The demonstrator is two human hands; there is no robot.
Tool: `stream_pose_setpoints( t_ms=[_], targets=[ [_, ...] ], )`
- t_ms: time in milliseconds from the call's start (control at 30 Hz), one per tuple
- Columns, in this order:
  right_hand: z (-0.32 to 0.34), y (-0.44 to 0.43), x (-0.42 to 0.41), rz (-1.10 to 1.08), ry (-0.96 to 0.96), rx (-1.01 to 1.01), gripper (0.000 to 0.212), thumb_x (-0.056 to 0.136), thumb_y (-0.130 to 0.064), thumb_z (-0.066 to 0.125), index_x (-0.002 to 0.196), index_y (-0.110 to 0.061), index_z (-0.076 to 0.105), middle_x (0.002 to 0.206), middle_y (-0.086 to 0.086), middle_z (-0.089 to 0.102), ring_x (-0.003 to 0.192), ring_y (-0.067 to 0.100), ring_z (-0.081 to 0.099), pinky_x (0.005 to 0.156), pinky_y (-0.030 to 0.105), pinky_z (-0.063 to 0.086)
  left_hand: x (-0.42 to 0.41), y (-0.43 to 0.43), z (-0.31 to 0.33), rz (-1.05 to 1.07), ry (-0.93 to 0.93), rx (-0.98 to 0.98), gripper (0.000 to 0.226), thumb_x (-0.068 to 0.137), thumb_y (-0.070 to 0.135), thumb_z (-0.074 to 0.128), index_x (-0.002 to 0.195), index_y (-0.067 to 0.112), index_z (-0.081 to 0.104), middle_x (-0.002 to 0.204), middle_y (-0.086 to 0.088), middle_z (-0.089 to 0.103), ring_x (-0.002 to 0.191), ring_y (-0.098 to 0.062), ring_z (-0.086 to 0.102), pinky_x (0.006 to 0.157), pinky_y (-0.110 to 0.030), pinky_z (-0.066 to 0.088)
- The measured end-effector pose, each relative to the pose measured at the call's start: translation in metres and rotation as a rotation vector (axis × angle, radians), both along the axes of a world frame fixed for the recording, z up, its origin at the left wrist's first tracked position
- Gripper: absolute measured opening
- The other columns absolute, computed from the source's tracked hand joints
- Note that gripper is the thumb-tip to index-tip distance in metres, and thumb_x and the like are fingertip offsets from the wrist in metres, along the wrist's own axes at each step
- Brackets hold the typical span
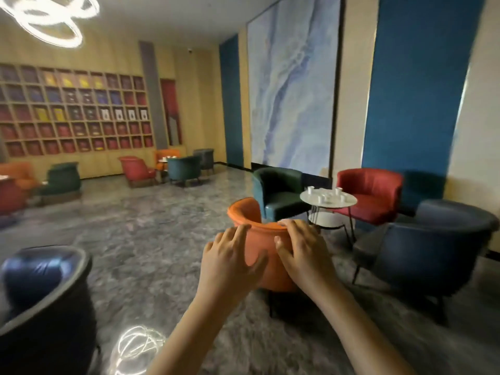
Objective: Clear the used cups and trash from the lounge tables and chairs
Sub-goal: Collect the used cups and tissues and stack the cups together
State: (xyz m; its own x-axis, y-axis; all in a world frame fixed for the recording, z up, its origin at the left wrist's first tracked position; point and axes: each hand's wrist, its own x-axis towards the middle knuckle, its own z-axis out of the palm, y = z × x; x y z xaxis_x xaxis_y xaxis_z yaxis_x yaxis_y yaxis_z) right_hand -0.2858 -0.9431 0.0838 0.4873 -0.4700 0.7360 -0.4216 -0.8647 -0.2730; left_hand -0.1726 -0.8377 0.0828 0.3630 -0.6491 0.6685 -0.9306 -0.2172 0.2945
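I find both the left hand (234,254) and right hand (299,246) empty, fingers spread. Cups (326,195) crowd the tabletop (349,202) beyond my right hand; a hurried reach risks toppling several.

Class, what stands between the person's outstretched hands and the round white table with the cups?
In the head view, the orange armchair stands between the hands and the round white table.
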Motion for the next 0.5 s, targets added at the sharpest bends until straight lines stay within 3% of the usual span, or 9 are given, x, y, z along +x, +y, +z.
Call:
stream_pose_setpoints(
  t_ms=[233, 500],
  targets=[
    [0.039, -0.026, 0.201, 0.257, 0.022, -0.048, 0.039, 0.092, -0.031, 0.045, 0.129, -0.016, 0.045, 0.124, 0.006, 0.052, 0.115, 0.022, 0.044, 0.093, 0.034, 0.03, 0.176, 0.004, 0.034, 0.274, 0.005, -0.043, 0.057, 0.081, 0.052, 0.049, 0.13, 0.024, 0.042, 0.128, 0.0, 0.053, 0.117, -0.018, 0.048, 0.093, -0.034, 0.037],
    [0.022, -0.093, 0.391, 0.472, 0.049, -0.043, 0.041, 0.091, -0.034, 0.046, 0.128, -0.016, 0.045, 0.124, 0.005, 0.053, 0.115, 0.021, 0.046, 0.094, 0.034, 0.036, 0.342, -0.039, 0.027, 0.54, 0.043, -0.059, 0.054, 0.082, 0.047, 0.053, 0.128, 0.021, 0.046, 0.126, -0.004, 0.055, 0.115, -0.023, 0.05, 0.093, -0.038, 0.039]
  ],
)
